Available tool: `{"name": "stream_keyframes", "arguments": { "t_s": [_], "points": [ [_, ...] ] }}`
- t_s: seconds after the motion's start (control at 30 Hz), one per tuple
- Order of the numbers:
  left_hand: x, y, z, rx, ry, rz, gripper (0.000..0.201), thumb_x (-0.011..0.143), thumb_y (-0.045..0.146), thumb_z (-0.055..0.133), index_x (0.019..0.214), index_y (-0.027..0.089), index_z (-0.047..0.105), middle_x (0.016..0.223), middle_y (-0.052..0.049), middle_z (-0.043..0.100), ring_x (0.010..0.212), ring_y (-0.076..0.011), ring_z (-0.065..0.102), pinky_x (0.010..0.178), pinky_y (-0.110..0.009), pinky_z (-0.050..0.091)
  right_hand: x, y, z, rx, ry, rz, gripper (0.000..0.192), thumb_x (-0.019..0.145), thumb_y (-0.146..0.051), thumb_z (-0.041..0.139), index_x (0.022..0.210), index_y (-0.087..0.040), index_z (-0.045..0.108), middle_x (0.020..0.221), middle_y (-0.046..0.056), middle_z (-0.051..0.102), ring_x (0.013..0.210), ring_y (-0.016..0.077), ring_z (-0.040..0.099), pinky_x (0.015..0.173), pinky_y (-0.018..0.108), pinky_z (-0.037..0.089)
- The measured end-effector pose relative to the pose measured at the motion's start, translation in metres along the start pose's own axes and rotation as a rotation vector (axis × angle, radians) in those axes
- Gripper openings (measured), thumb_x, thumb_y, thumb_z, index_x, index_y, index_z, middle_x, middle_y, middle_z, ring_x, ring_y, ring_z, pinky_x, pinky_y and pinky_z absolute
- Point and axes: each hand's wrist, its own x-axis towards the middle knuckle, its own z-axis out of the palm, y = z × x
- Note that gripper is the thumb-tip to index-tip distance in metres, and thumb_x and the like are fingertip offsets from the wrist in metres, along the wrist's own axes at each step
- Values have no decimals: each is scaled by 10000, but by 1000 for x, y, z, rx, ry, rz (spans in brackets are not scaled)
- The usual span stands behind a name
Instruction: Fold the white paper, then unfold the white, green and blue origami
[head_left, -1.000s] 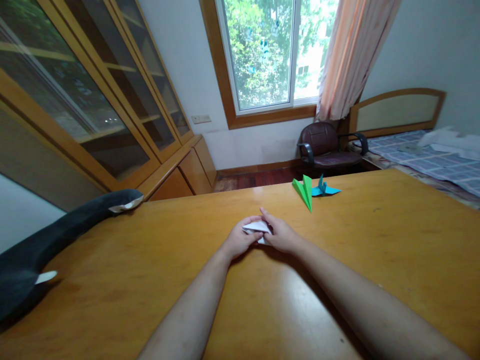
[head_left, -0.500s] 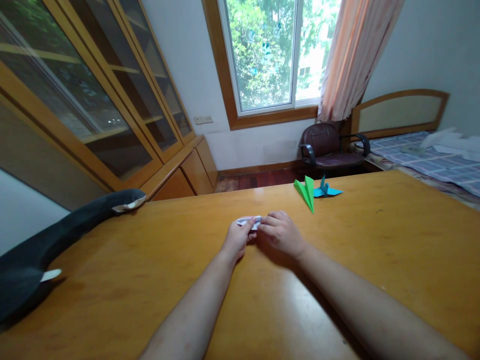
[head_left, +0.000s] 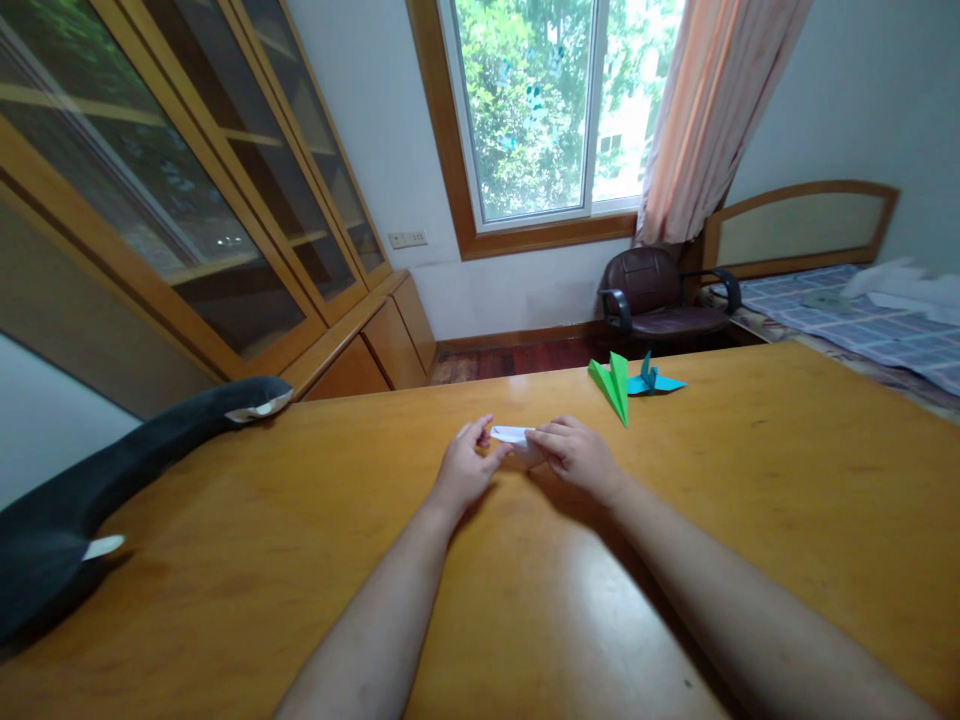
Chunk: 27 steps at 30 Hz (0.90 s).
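Note:
A small piece of folded white paper (head_left: 513, 435) is between my hands, above the far half of the wooden table (head_left: 315, 560). My right hand (head_left: 576, 455) pinches its right end, and the fingers hide that part. My left hand (head_left: 466, 462) is at the paper's left end with thumb and fingers spread apart; its thumb tip lies close under the paper, and I cannot tell whether it touches. Beyond my right hand lie a green paper plane (head_left: 615, 385) and a blue paper crane (head_left: 651, 380), side by side near the far edge.
A dark stuffed toy (head_left: 150, 445) with white patches lies along the table's left side. Past the far edge stand a glass-door cabinet (head_left: 330, 300), a maroon armchair (head_left: 652, 290) and a bed (head_left: 847, 300) under a window (head_left: 532, 120) wall.
My left hand has loosened its pinch on the paper and moved slightly left, fingers spreading. My right hand has shifted a little right, with the paper in it.

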Motion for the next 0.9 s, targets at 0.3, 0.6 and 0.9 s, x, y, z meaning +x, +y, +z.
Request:
{"name": "stream_keyframes", "arguments": {
  "t_s": [0.3, 0.6, 0.9],
  "points": [
    [2, 0, -13, 421, -19, 526, 209, 843, 228, 637, 1048, 248, 673, 1189, -57, 543, 1115, -213, 489, 1002, -395, 409, 2, -5, -6, 26, -56, 28, 268, 804, -145, 597, 1064, -186, 644, 909, 63, 692, 798, 191, 556, 697, 278, 437],
    [7, -2, -8, 151, -97, 374, 126, 838, 227, 638, 945, 222, 705, 1023, -42, 591, 961, -169, 562, 891, -296, 457, 2, -8, -8, 42, -59, 53, 141, 870, -187, 526, 886, -182, 666, 813, 65, 662, 769, 177, 560, 695, 270, 434],
    [6, 8, -4, 161, -149, 322, 133, 873, 275, 602, 922, 212, 709, 895, -26, 597, 840, -145, 556, 789, -255, 435, 0, -6, -6, 70, -22, 134, 201, 875, -239, 535, 917, -188, 726, 1091, 129, 649, 954, 208, 621, 827, 313, 494]
  ]
}}
